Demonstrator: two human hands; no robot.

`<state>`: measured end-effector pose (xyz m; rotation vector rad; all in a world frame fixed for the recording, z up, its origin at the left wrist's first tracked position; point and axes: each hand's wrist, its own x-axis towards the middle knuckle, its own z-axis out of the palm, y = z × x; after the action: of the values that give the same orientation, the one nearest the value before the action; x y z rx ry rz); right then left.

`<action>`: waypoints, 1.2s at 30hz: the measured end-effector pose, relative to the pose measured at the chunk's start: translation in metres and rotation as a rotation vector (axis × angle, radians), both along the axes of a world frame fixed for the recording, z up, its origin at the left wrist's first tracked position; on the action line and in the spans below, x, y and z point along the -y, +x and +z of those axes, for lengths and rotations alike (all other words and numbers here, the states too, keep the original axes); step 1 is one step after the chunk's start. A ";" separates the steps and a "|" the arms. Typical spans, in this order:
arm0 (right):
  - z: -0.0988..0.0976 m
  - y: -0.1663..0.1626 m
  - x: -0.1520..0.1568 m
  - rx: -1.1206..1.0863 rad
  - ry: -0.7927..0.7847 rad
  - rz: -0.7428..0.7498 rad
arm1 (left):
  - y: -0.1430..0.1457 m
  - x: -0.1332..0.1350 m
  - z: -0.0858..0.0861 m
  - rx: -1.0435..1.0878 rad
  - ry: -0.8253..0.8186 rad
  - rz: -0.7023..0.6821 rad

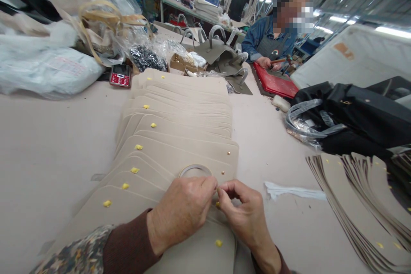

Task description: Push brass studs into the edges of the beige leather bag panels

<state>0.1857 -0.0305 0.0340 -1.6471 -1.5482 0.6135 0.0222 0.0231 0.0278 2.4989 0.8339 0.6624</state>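
Note:
A long overlapping row of beige leather panels [180, 137] runs up the middle of the table, each with a small yellow sticker [135, 170]. My left hand [183, 209] and my right hand [244, 214] meet over the nearest panels, fingertips pinched together on something tiny I cannot make out. A thin roll of tape [195, 170] lies on a panel just beyond my left fingers. Small brass studs [228, 153] dot the panels' right edge.
A second fan of beige panels [359, 205] lies at the right, with a white strip [295, 190] beside it. Black bags [359, 115] sit farther right. Plastic sacks [48, 68] and a red calculator [120, 76] stand at the back left. A co-worker's hands [266, 63] work over a red mat [276, 83].

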 end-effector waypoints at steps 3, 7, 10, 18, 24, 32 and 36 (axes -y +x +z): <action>0.000 -0.005 0.001 -0.061 -0.037 -0.066 | 0.003 -0.002 -0.001 0.042 0.119 -0.008; -0.009 -0.007 -0.002 -0.302 -0.174 -0.148 | 0.005 0.002 -0.003 0.122 0.183 0.001; -0.020 0.004 -0.008 -0.421 -0.218 -0.266 | 0.006 0.013 0.001 0.213 0.189 -0.087; -0.021 0.036 -0.015 -0.401 -0.341 -0.229 | 0.010 0.010 -0.007 -0.209 0.174 0.053; -0.020 0.029 -0.016 -0.078 -0.285 -0.138 | 0.012 0.007 -0.020 -0.355 0.119 0.024; -0.023 0.025 -0.021 0.278 -0.109 -0.040 | 0.013 0.008 -0.016 -0.322 0.083 0.028; -0.028 0.023 -0.023 0.389 -0.047 -0.035 | 0.013 0.008 -0.016 -0.307 0.072 0.043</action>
<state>0.2091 -0.0079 0.0064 -1.9075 -1.7821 0.3229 0.0351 0.0154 0.0116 2.6960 0.9886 0.3303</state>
